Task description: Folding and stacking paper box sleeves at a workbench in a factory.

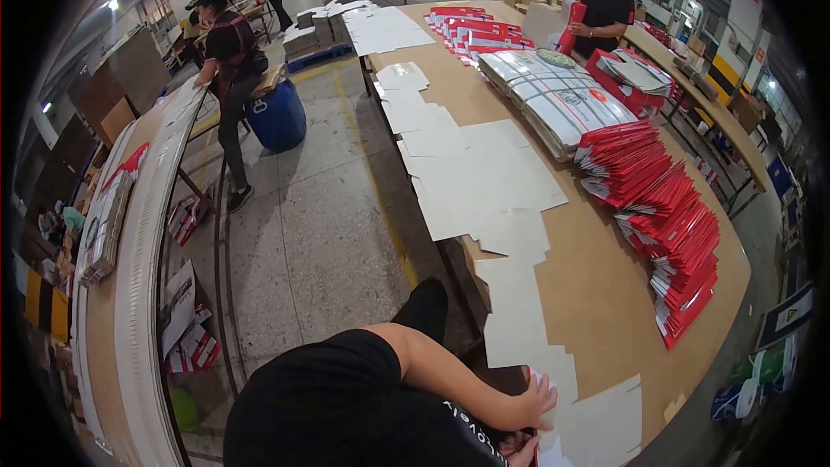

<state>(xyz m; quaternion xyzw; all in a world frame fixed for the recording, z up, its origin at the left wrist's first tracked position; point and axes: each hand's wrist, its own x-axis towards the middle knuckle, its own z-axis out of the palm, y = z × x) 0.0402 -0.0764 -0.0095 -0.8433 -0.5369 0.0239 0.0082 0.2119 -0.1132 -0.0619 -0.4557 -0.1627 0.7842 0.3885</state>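
At the near edge of the long table, a red-edged white cardboard piece (533, 374) lies under my hands, mostly hidden by them. My left hand (534, 403) rests on it with its fingers stretched out and apart. Just below, my right hand (520, 448) is partly cut off by the picture's lower edge, its fingers curled at the piece's red edge. Flat white cardboard blanks (493, 175) overlap in a row along the table's left side, reaching up to my hands.
Fanned red-and-white folded cartons (661, 216) lie along the table's right side. Beyond them sits a strapped stack of printed sheets (553, 91). A co-worker (596, 0) handles a red piece at the far right; another (232, 60) stands by a blue barrel (277, 117) at left.
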